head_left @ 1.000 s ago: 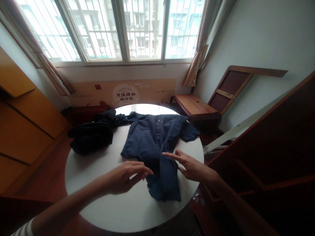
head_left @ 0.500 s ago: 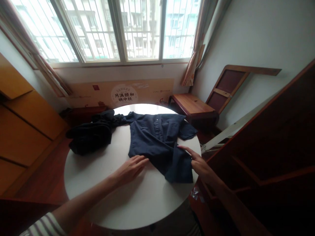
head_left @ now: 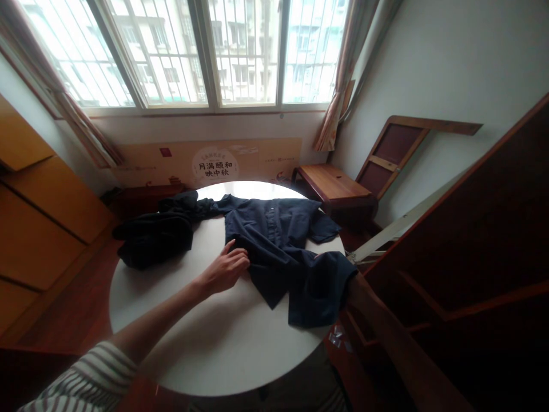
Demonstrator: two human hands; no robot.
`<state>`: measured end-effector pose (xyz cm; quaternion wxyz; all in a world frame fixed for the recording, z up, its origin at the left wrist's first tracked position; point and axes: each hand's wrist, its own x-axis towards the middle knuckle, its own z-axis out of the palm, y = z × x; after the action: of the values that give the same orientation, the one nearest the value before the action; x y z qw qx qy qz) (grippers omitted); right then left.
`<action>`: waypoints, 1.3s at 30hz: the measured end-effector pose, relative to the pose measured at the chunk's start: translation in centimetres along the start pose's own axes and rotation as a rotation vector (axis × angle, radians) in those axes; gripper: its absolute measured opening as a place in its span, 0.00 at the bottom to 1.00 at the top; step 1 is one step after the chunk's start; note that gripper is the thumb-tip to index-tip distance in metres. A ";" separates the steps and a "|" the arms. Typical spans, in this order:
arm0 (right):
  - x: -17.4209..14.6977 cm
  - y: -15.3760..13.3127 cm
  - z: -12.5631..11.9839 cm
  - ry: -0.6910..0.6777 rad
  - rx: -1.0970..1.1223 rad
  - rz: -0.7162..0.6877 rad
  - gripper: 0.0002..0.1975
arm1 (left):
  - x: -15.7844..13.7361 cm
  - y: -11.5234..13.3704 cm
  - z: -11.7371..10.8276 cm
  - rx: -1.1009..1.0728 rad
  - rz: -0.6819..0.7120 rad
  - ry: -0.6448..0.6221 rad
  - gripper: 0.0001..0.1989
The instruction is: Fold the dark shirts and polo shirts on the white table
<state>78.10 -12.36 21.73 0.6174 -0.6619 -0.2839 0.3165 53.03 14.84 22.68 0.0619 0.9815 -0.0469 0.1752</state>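
Observation:
A dark navy shirt (head_left: pixel 287 220) with a buttoned placket lies spread on the round white table (head_left: pixel 206 349). At its near left edge my left hand (head_left: pixel 227 268) is closed on the shirt's fabric and holds that edge raised in a fold. My right hand (head_left: pixel 357 286) is inside the near sleeve (head_left: pixel 317 289), at the table's right side. Cloth covers most of its fingers, so their grip is hidden. The sleeve bulges around the hand.
Crumpled black clothing (head_left: pixel 154 237) lies on the table's left side. Behind the table stands a wooden stool (head_left: pixel 332 180), with a framed panel (head_left: pixel 392 151) leaning at the wall. A dark wooden piece of furniture (head_left: pixel 472 274) rises close on the right.
My left hand has moved up and slightly left, lifting the shirt's edge. My right hand, earlier on top of the sleeve with its index finger extended, has gone inside it.

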 end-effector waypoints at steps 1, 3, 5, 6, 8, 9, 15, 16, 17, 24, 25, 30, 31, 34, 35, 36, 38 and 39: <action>-0.1 -0.1 -0.5 0.011 0.029 0.009 0.19 | -0.8 0.5 -0.9 -0.066 -0.034 -0.001 0.15; -0.4 -0.4 -1.5 -0.020 0.055 0.061 0.15 | -2.8 1.8 -3.4 -0.196 -0.125 -0.073 0.17; -0.7 -0.8 -2.3 -0.109 -0.037 0.122 0.12 | -4.7 3.3 -6.5 -0.290 -0.211 -0.239 0.18; -0.7 -1.0 -2.8 -0.155 -0.104 0.135 0.12 | -5.3 3.9 -8.0 -0.338 -0.231 -0.361 0.18; -0.4 -1.9 -3.8 -0.292 -0.234 0.107 0.14 | -5.6 4.4 -10.7 -0.483 -0.211 -0.660 0.17; 0.0 -2.6 -4.4 -0.389 -0.294 0.079 0.15 | -5.0 4.2 -11.7 -0.571 -0.195 -0.789 0.17; 7.2 -9.5 -6.2 -0.851 -0.545 -0.064 0.27 | 6.1 -5.4 -8.9 -0.362 -0.335 -0.321 0.18; 9.2 -10.4 -5.6 -0.833 -0.567 -0.106 0.26 | 8.4 -7.6 -7.5 -0.291 -0.369 -0.241 0.17; 11.2 -11.2 -4.7 -0.771 -0.597 -0.158 0.24 | 10.4 -9.7 -6.0 -0.248 -0.391 -0.196 0.17; 21.4 -10.7 3.9 -0.177 -1.208 -0.494 0.17 | 14.8 -16.7 0.7 -0.055 -0.398 -0.169 0.14; 22.0 -10.2 4.5 -0.184 -1.226 -0.501 0.18 | 14.5 -16.6 1.0 -0.029 -0.378 -0.163 0.10; 22.2 -7.6 5.4 -0.257 -1.293 -0.522 0.14 | 11.5 -13.7 0.8 0.110 -0.261 -0.086 0.09; 21.6 -7.1 5.3 -0.279 -1.306 -0.539 0.11 | 10.5 -12.9 0.7 0.132 -0.226 -0.084 0.12; 19.0 -6.1 4.1 -0.439 -1.296 -0.640 0.07 | 7.0 -10.7 0.0 0.132 -0.066 -0.175 0.09; 18.1 -5.8 3.6 -0.494 -1.259 -0.657 0.07 | 5.9 -10.3 -0.3 0.094 -0.024 -0.225 0.09; 17.4 -5.7 3.1 -0.517 -1.206 -0.651 0.07 | 5.1 -10.0 -0.6 0.045 -0.012 -0.262 0.11; 16.7 -5.6 2.5 -0.428 -1.106 -0.571 0.12 | 4.2 -10.2 -1.1 -0.026 -0.087 -0.240 0.15; 16.8 -5.7 2.3 -0.357 -1.081 -0.521 0.15 | 4.1 -10.6 -1.3 -0.023 -0.142 -0.188 0.15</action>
<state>87.09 2.41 26.20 0.1951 -0.7266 -0.6547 0.0731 57.69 25.18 24.19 0.0807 0.9936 0.0149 0.0770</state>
